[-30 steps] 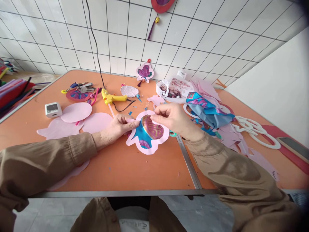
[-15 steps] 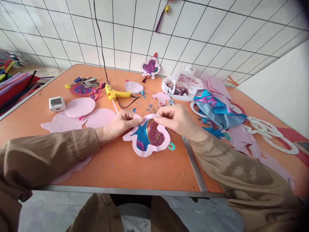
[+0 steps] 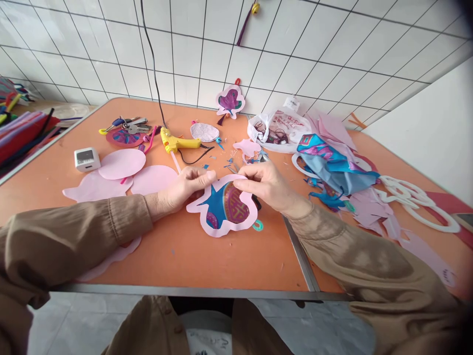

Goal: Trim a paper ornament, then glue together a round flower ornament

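A pink-edged paper ornament [image 3: 221, 209] with a blue and purple patterned centre lies just above the orange table [image 3: 221, 261], held at its upper rim by both hands. My left hand [image 3: 185, 187] pinches the upper left edge with thumb and fingers. My right hand [image 3: 266, 185] pinches the upper right edge, fingers curled over it. A small teal ring [image 3: 257, 226] lies beside the ornament's lower right.
A yellow glue gun [image 3: 175, 143] with a black cord lies behind my hands. Pink paper cut-outs [image 3: 121, 163], a white cube [image 3: 86, 159] and keys [image 3: 127, 125] are at left. Blue patterned fabric [image 3: 332, 165], a plastic bag [image 3: 279, 130] and white rings [image 3: 417, 202] crowd the right. A finished ornament [image 3: 229, 101] leans on the tiled wall.
The ornament has been turned and shifted slightly left in my hands. Both hands have stayed pinched on its upper edge, moving closer along the rim.
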